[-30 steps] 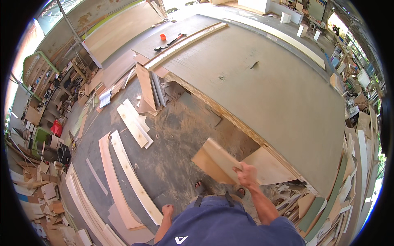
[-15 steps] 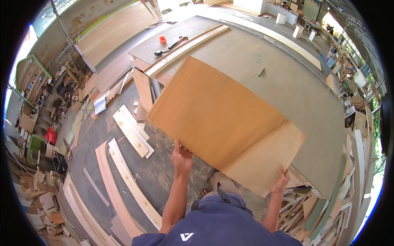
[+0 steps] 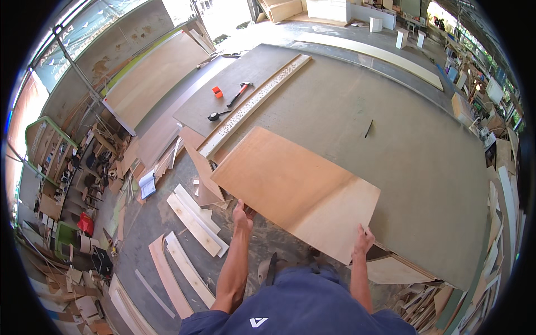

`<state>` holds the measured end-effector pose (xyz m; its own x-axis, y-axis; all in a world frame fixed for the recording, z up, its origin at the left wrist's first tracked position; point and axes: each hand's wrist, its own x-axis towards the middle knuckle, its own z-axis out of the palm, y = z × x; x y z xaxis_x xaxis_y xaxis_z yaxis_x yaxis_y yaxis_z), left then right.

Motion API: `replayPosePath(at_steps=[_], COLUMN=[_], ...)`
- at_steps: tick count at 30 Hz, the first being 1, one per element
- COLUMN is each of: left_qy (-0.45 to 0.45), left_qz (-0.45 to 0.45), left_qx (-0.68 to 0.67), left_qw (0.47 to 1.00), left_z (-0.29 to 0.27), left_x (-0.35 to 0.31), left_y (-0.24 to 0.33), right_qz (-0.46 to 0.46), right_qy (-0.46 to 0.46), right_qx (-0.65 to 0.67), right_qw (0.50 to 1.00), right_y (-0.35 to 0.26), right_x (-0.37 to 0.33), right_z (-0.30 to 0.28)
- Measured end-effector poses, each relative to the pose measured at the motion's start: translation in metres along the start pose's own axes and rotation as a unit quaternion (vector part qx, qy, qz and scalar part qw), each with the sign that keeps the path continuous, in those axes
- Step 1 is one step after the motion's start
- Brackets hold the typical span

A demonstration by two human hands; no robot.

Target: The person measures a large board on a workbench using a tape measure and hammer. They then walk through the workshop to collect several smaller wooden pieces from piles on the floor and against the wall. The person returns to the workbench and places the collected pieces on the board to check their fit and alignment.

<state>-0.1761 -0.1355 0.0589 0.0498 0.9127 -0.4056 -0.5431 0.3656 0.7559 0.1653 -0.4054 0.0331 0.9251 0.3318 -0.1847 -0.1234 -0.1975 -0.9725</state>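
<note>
Both my hands hold a rectangular plywood panel (image 3: 290, 187) over the near edge of a large grey worktable (image 3: 430, 145). My left hand (image 3: 243, 216) grips the panel's near edge toward its left end; the fingers go under the board and are partly hidden. My right hand (image 3: 364, 239) is closed round the near right corner, fingers on the upper face. A darker band crosses the panel toward its paler right end. Beyond its far left corner lies a long wooden strip (image 3: 257, 106) with a speckled channel.
On the table are a hammer (image 3: 239, 95), a black tape measure (image 3: 216, 116), an orange block-like object (image 3: 217, 91) and a thin dark pen-like stick (image 3: 368, 129). Floor boards (image 3: 192, 219) lie left of me. An open notebook (image 3: 147, 184) rests farther left. Offcuts (image 3: 413, 301) are heaped at lower right.
The panel has come down and toward me, closer to the tabletop, and looks flatter. My right hand has moved left and inward with it. Both hands keep their hold.
</note>
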Motion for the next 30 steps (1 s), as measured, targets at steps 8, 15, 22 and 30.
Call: replayPosePath(at_steps=[8, 15, 22, 30], left_qy=[0.017, -0.017, -0.039, -0.032], left_qz=[-0.038, -0.077, -0.057, 0.04], left_qx=[0.18, 0.354, 0.562, 0.678], left_qw=[0.983, 0.932, 0.824, 0.734], left_z=[-0.026, -0.034, -0.018, 0.011], left_x=[0.132, 0.187, 0.221, 0.24], left_y=[0.035, 0.056, 0.072, 0.068], right_qz=[-0.055, -0.058, -0.076, -0.079], right_qy=[0.064, 0.133, 0.167, 0.177], right_qx=[-0.17, -0.336, -0.384, -0.424], right_qw=[0.982, 0.93, 0.905, 0.885], right_y=[0.006, 0.007, 0.005, -0.015], right_x=[0.018, 0.023, 0.029, 0.051], right_z=[0.114, 0.164, 0.2, 0.219])
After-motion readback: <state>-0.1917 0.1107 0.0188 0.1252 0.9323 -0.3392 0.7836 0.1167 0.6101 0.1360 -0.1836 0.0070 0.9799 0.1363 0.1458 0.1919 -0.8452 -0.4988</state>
